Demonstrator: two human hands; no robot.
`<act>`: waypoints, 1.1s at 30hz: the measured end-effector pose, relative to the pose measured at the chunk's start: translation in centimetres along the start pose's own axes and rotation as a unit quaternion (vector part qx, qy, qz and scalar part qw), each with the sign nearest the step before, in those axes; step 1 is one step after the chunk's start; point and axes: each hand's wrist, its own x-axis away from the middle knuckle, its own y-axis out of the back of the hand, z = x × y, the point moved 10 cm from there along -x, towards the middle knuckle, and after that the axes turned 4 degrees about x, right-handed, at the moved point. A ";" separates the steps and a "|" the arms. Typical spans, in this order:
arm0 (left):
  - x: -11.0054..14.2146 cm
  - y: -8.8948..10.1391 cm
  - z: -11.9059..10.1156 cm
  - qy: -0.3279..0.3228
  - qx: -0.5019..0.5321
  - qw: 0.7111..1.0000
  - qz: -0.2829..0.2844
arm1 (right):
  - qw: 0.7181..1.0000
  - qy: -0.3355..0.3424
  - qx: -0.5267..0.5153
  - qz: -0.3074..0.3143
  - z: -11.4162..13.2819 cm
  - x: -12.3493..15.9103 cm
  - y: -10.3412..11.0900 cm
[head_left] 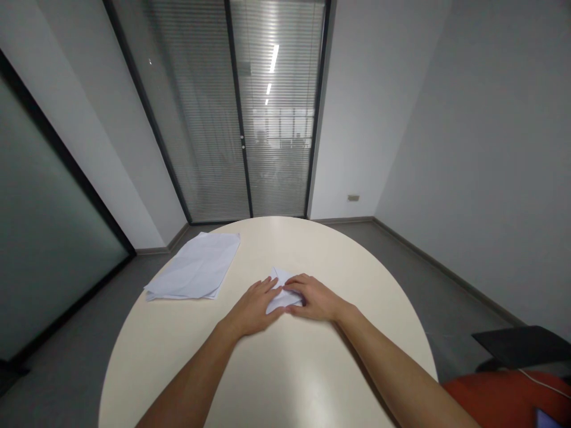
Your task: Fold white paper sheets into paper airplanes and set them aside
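A small folded sheet of white paper (277, 302) lies on the round cream table, with a pointed corner and crease lines showing at its far side. My left hand (255, 306) holds its left side, fingers over the top and thumb along the near edge. From the right, my right hand (314, 297) grips the paper with bent fingers and the thumb at the near edge. The two thumbs almost meet. Part of the paper is hidden beneath my fingers.
A stack of crumpled white sheets (196, 267) lies at the table's left, reaching its edge. The round table (276, 238) stands before a glass partition with blinds (276, 172). An orange chair (491, 395) with a black armrest (521, 345) is at the lower right.
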 end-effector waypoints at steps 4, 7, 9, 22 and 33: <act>0.0 0.7 -0.7 -0.029 -0.011 0.999 -0.020 | 1.000 -0.010 0.005 0.003 0.0 0.1 0.2; 0.0 1.0 -1.1 -0.042 -0.016 0.999 -0.027 | 1.000 -0.017 0.005 0.004 0.0 0.1 0.3; 0.0 1.2 -1.1 -0.041 -0.020 0.998 -0.030 | 1.000 -0.021 0.003 0.003 -0.1 0.1 0.2; 0.1 0.1 -0.6 -0.026 0.013 0.999 -0.023 | 0.998 -0.046 -0.030 -0.006 -0.4 0.2 -0.6; 0.2 -0.6 -1.3 -0.017 0.010 0.999 0.032 | 0.978 -0.157 -0.134 0.009 -4.0 1.1 -1.0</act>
